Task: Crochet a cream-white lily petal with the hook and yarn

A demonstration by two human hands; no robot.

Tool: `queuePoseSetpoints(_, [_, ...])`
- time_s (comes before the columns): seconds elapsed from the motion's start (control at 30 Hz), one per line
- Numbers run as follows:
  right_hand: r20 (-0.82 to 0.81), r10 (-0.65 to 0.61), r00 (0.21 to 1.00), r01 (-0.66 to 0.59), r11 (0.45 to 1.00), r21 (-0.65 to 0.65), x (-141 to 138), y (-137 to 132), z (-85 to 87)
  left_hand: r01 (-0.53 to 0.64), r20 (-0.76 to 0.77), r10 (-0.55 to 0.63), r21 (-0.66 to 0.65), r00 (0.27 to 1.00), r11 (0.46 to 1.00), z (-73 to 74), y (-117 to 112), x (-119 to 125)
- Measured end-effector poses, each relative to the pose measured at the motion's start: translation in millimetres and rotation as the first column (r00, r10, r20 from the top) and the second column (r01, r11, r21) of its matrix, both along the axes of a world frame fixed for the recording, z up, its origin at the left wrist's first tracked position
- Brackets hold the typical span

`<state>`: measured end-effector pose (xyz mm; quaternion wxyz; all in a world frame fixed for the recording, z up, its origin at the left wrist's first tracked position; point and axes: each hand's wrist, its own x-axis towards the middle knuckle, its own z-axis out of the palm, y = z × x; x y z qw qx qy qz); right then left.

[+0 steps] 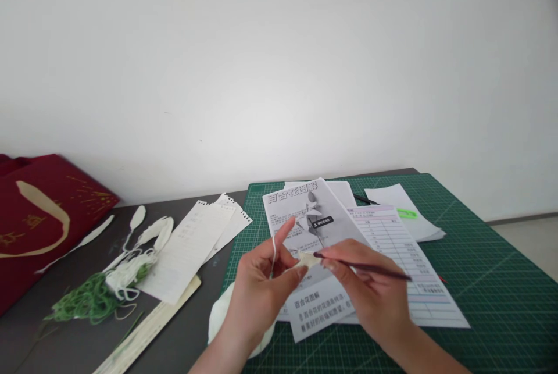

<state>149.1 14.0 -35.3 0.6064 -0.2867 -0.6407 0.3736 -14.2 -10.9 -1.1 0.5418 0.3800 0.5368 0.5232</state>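
Between the thumb and fingers of my left hand (264, 289) is a small off-white crochet piece (307, 259). A white yarn strand (274, 249) loops over my raised left index finger. My right hand (370, 289) grips a dark reddish crochet hook (381, 270), its tip at the right edge of the crochet piece. Whether the tip sits inside a stitch is too small to tell. Below both hands lies a printed sheet (316, 301) with a flower picture. Partly hidden by my left forearm is a ball of white yarn (220, 313).
A green cutting mat (471, 263) carries papers, a ruled form (407, 246) and a bright green clip-like item (407, 213). To the left lie green yarn (89, 298), white crocheted petals (138, 217), notebook pages (192, 240), a ruler (152, 327) and a red bag (52, 211).
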Motion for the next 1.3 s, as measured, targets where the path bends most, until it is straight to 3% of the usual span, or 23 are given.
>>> queuePoseSetpoints(0.03, [0.102, -0.039, 0.994, 0.018, 0.98, 0.199, 1.0, -1.9, 0.0, 0.01, 0.065, -0.008, -0.021, 0.998, 1.0, -0.7, 0.6, 0.1])
queuePoseSetpoints(0.1, [0.241, -0.121, 0.963, -0.021, 0.859, 0.511, 3.0, -4.3, 0.2, 0.066, 0.216, -0.051, -0.061, 0.975, 0.996, -0.7, 1.8, 0.0])
queuePoseSetpoints(0.13, [0.261, -0.148, 0.954, -0.034, 0.81, 0.585, 3.6, -4.8, 0.3, 0.104, 0.279, -0.079, -0.076, 0.957, 0.992, 0.0, 2.4, -0.5])
queuePoseSetpoints(0.17, [0.251, -0.149, 0.956, -0.032, 0.801, 0.598, 3.8, -4.9, 0.6, 0.13, 0.321, -0.094, -0.093, 0.943, 0.987, 1.1, 3.1, -1.2])
queuePoseSetpoints(0.23, [0.156, -0.056, 0.986, -0.02, 0.896, 0.444, 2.9, -4.1, 1.5, 0.174, 0.367, -0.115, -0.133, 0.923, 0.976, 4.0, 4.1, -3.2])
queuePoseSetpoints(0.3, [-0.026, 0.075, 0.997, -0.071, 0.989, 0.132, 0.6, -2.3, 2.0, 0.198, 0.378, -0.123, -0.166, 0.918, 0.966, 6.8, 4.4, -5.6])
queuePoseSetpoints(0.33, [-0.126, 0.125, 0.984, -0.129, 0.991, -0.026, -0.6, -1.1, 2.0, 0.202, 0.377, -0.125, -0.173, 0.918, 0.964, 8.0, 4.1, -6.6])
queuePoseSetpoints(0.4, [-0.304, 0.168, 0.938, -0.253, 0.931, -0.265, -2.5, 1.6, 1.7, 0.207, 0.364, -0.135, -0.164, 0.921, 0.964, 9.7, 2.6, -8.1])
queuePoseSetpoints(0.5, [-0.478, 0.187, 0.858, -0.415, 0.801, -0.432, -2.6, 5.2, 2.6, 0.222, 0.334, -0.171, -0.12, 0.927, 0.968, 11.0, -0.4, -8.8])
queuePoseSetpoints(0.57, [-0.531, 0.196, 0.825, -0.478, 0.742, -0.469, -0.9, 6.8, 4.8, 0.247, 0.326, -0.201, -0.105, 0.924, 0.963, 11.0, -2.1, -8.7])
queuePoseSetpoints(0.67, [-0.53, 0.225, 0.818, -0.502, 0.73, -0.464, 3.3, 8.1, 8.8, 0.3, 0.327, -0.25, -0.111, 0.911, 0.947, 10.0, -3.8, -9.0])
queuePoseSetpoints(0.93, [-0.401, 0.365, 0.84, -0.516, 0.765, -0.385, 18.5, 10.6, 11.3, 0.376, 0.311, -0.318, -0.149, 0.896, 0.915, 8.7, -6.1, -10.2])
queuePoseSetpoints(1.3, [-0.133, 0.374, 0.918, -0.395, 0.897, -0.2, 30.3, 7.6, 12.5, 0.386, 0.24, -0.347, -0.138, 0.907, 0.912, 7.6, -5.9, -8.7])
